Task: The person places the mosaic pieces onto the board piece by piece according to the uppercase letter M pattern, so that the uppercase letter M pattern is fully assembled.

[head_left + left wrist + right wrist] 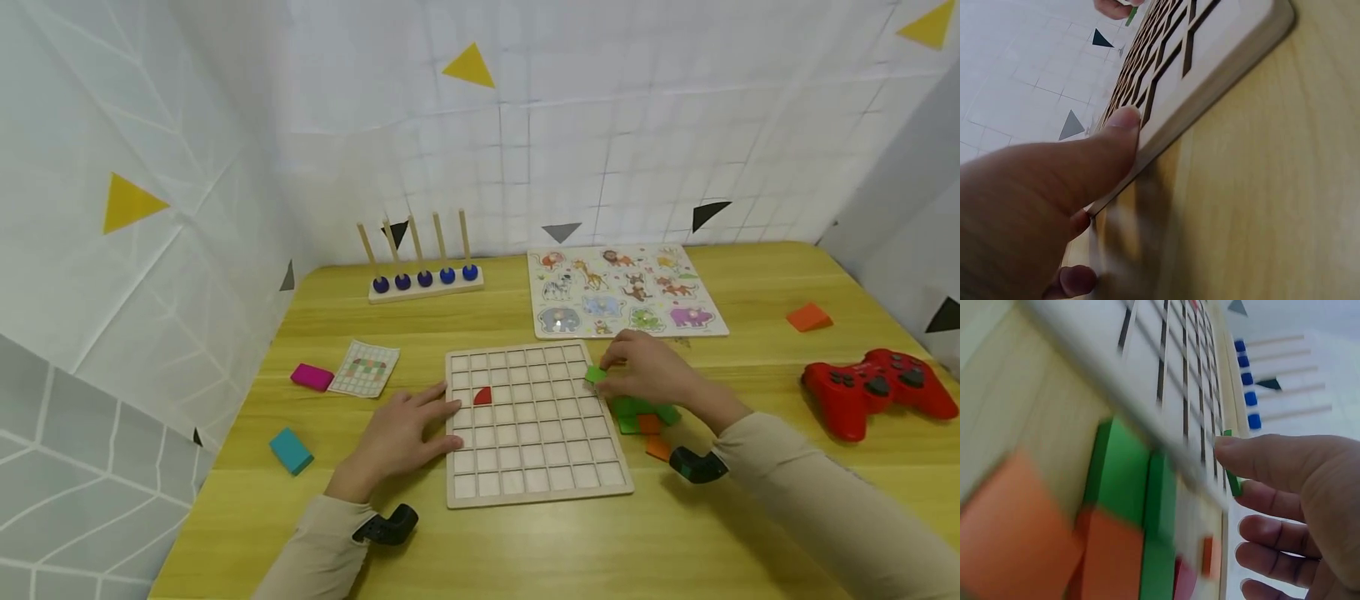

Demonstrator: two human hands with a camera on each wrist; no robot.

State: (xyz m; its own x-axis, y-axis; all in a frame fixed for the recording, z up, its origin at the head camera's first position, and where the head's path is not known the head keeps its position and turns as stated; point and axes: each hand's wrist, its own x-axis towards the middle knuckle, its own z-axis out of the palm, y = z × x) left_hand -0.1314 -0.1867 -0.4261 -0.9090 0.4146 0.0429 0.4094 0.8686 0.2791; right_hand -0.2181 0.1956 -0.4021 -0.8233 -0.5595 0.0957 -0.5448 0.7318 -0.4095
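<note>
A wooden grid board [540,496] lies flat on the table, with a red quarter-circle piece [483,397] in one of its left cells. My left hand [401,433] rests at the board's left edge; in the left wrist view its thumb [1107,140] presses on the rim. Between thumb and forefinger, my right hand [651,367] pinches a green square tile [595,374] over the board's upper right edge. The tile appears edge-on in the right wrist view. Below that hand sits a pile of green tiles [628,423] and orange tiles [657,448], partly hidden by it.
A pattern card [366,369] lies left of the board, by a magenta block [312,377] and a teal block [291,451]. Behind stand a peg rack [427,289] and an animal puzzle [626,292]. A red game controller [873,387] and orange block [809,317] are at right.
</note>
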